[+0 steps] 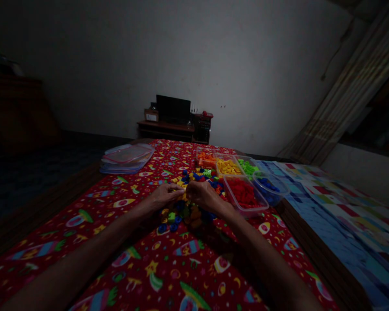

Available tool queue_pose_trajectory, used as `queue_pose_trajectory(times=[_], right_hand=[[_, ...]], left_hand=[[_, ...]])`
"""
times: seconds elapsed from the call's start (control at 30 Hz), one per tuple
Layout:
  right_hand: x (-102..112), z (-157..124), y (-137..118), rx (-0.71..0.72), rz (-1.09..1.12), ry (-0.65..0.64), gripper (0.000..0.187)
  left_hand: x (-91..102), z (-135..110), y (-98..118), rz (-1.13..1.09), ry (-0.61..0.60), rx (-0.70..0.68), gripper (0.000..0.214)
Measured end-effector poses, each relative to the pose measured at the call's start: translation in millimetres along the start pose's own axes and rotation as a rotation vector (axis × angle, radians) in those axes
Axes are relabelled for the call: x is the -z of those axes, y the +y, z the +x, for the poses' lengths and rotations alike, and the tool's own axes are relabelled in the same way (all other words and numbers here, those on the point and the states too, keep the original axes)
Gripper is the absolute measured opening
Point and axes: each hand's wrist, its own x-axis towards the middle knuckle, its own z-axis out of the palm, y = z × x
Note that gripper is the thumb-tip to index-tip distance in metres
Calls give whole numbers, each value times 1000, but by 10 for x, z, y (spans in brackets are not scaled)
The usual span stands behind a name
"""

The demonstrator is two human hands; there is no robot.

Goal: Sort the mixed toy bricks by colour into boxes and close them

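Over a mixed pile of toy building bricks (194, 213), my left hand (164, 195) and my right hand (201, 193) meet almost fingertip to fingertip. The left fingers are pressed together and point to the right. Curled inward, the right fingers close toward the thumb. Whatever is between the fingertips is too small and dark to make out. A green brick (171, 217) and blue round pieces (162, 227) lie at the near left edge of the pile. More blue, yellow and red bricks show behind my hands.
Right of the pile stand clear containers of sorted bricks: orange (206, 159), yellow (227, 166), green (247, 167), red (243, 193) and blue (268, 185). Stacked plastic lids (127, 158) lie at the left on the red patterned cloth (132, 263).
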Motion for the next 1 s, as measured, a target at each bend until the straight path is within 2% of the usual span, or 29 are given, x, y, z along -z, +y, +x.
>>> queue_pose_trajectory(times=[0.1, 0.23, 0.33, 0.47, 0.53, 0.6, 0.67, 0.73, 0.8, 0.87, 0.93, 1.0], right_hand=[[60, 4, 29, -40, 2, 39, 9], [325, 17, 185, -126, -73, 152, 10], [616, 98, 434, -252, -177, 238, 15], [1002, 314, 799, -514, -410, 244, 29], [1138, 399, 888, -596, -515, 243, 32], [1186, 424, 864, -611, -558, 253, 32], [1108, 377, 724, -548, -575, 243, 32], [895, 266, 485, -395, -567, 169, 30], [585, 110, 187, -173, -496, 24, 28], [245, -62, -118, 132, -401, -70, 25], [-54, -212, -368, 415, -419, -150, 28], [-277, -305, -519, 561, -503, -237, 32]], left_hand=[[25, 3, -28, -14, 0, -2, 49], [74, 1, -51, -25, 38, -5, 51], [88, 19, -76, 16, 47, -21, 52], [88, 85, -150, 106, 67, -88, 51], [85, 114, -191, 162, 81, -155, 48], [79, 125, -217, 213, 93, -216, 46], [75, 118, -215, 270, 100, -275, 44], [83, 103, -189, 347, 96, -341, 43], [112, 99, -158, 431, 94, -395, 41], [166, 114, -150, 502, 121, -435, 40], [235, 148, -184, 554, 175, -451, 40], [304, 190, -262, 589, 237, -437, 41]])
